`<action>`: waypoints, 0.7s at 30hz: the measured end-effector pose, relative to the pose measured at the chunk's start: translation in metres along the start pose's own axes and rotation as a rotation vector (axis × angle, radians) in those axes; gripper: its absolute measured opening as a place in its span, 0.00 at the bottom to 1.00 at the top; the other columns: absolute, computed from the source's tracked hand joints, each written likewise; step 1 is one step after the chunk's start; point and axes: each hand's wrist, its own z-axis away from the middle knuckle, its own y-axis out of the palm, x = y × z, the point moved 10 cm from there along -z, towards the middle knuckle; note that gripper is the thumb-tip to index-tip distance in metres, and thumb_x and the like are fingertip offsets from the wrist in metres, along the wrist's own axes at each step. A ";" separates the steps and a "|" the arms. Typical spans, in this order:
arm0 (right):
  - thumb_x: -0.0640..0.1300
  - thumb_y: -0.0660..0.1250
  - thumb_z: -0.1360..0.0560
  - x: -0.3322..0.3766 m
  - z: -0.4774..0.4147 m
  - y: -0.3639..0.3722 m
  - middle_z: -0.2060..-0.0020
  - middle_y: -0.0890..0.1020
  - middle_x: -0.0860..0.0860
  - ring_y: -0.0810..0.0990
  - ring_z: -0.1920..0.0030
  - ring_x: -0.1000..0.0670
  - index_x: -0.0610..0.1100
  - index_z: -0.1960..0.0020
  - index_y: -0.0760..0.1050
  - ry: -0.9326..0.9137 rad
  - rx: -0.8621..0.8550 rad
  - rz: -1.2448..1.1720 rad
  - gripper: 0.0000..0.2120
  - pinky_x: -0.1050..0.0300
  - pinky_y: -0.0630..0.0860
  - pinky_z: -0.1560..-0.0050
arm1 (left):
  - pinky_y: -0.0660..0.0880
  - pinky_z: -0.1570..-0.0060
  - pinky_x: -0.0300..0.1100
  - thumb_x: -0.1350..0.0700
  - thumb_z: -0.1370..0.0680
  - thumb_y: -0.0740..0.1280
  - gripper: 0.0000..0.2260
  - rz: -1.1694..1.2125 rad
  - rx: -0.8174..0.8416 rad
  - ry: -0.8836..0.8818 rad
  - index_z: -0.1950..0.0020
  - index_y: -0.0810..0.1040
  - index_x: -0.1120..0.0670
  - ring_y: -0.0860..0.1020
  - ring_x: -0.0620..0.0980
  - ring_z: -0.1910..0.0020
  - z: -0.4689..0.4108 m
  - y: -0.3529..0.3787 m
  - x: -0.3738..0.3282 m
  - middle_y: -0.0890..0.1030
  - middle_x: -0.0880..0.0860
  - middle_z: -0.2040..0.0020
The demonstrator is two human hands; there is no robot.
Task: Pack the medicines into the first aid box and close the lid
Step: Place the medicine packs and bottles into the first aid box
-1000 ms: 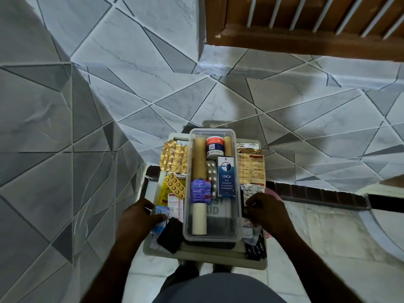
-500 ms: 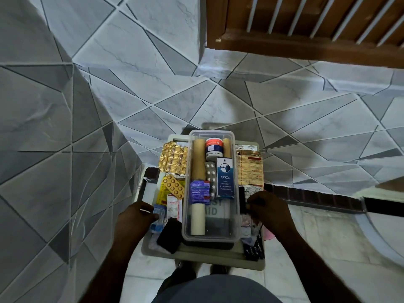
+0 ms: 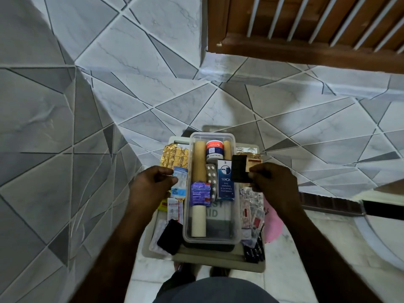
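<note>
Black strip (image 3: 239, 171) is pinched by the right hand (image 3: 273, 184) over the right rim of the box (image 3: 212, 134); the left hand (image 3: 150, 186) pinches a blue sachet (image 3: 180, 181) just beside the box, at its left wall.

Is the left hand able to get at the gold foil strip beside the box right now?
Likely yes: the gold foil strip lies uncovered just beyond the left hand, outside the clear box. That hand pinches a blue sachet, though, so it should set that down first.
</note>
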 end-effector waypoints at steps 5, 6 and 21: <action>0.43 0.69 0.26 0.021 -0.011 0.050 0.53 0.84 0.50 0.83 0.56 0.51 0.48 0.51 0.80 -0.077 0.136 0.122 0.04 0.51 0.81 0.50 | 0.79 0.65 0.42 0.57 0.28 0.73 0.08 -0.255 -0.005 0.105 0.50 0.81 0.52 0.83 0.50 0.61 -0.016 0.041 -0.013 0.85 0.53 0.56; 0.43 0.69 0.26 0.024 -0.014 0.059 0.52 0.83 0.50 0.83 0.55 0.51 0.49 0.50 0.79 -0.098 0.152 0.156 0.05 0.49 0.81 0.49 | 0.79 0.63 0.42 0.56 0.27 0.73 0.08 -0.323 -0.018 0.130 0.49 0.81 0.51 0.83 0.50 0.60 -0.018 0.047 -0.015 0.85 0.53 0.55; 0.42 0.66 0.24 0.039 -0.021 0.106 0.43 0.82 0.45 0.79 0.42 0.46 0.44 0.41 0.79 -0.246 0.269 0.403 0.12 0.53 0.73 0.39 | 0.76 0.66 0.46 0.58 0.25 0.69 0.07 -1.015 -0.108 0.542 0.48 0.79 0.57 0.81 0.57 0.58 0.003 0.091 -0.017 0.80 0.57 0.52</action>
